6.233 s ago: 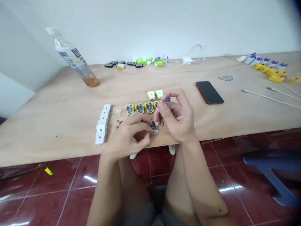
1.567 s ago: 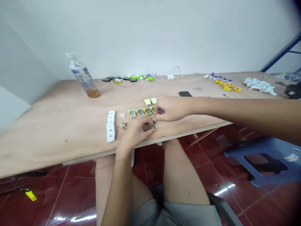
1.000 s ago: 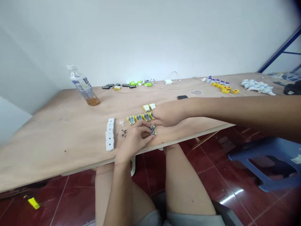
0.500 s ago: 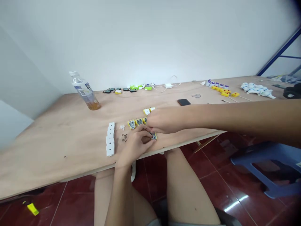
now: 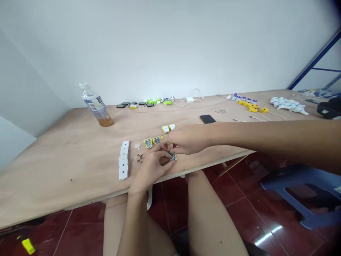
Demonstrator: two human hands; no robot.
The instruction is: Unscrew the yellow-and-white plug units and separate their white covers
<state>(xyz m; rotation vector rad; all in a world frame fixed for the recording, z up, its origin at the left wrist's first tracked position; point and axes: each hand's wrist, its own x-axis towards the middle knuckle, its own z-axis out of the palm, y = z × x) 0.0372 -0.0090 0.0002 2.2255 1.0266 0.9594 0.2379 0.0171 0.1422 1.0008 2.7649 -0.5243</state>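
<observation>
"Left hand [image 5: 150, 170] pinching anything?"

"Yes. Its fingertips [image 5: 165, 153] curl inward and press around a small yellow-and-grey module [image 5: 172, 156], which sits right at their tips, near the front edge of the plywood table [image 5: 74, 170]."

"And the right hand [image 5: 188, 139]?"

"It reaches in from 3 o'clock, with its fingers [image 5: 170, 145] bunched together just above the module and almost touching the left hand. It may be pinching something tiny, but the hands overlap too much here for me to tell."

"What's closest to the module?"

"At about 10 o'clock, a row of yellow modules with grey centres [image 5: 148, 143] runs toward the hands, and its far end is hidden behind the right hand. Two white-and-yellow blocks [image 5: 168, 128] stand near 12 o'clock. Small dark screws [image 5: 139, 158] lie at 9 o'clock, and a column of white blocks [image 5: 124, 160] stands beyond them."

"Anything farther out?"

"A clear plastic bottle [image 5: 97, 110] with amber liquid at the bottom stands at 10 o'clock, and a black phone [image 5: 207, 119] lies at 2 o'clock. Along the far edge are green and black parts [image 5: 151, 102], a white charger [image 5: 190, 100] and, toward 2 o'clock, yellow-and-purple pieces [image 5: 247, 104]."
</observation>
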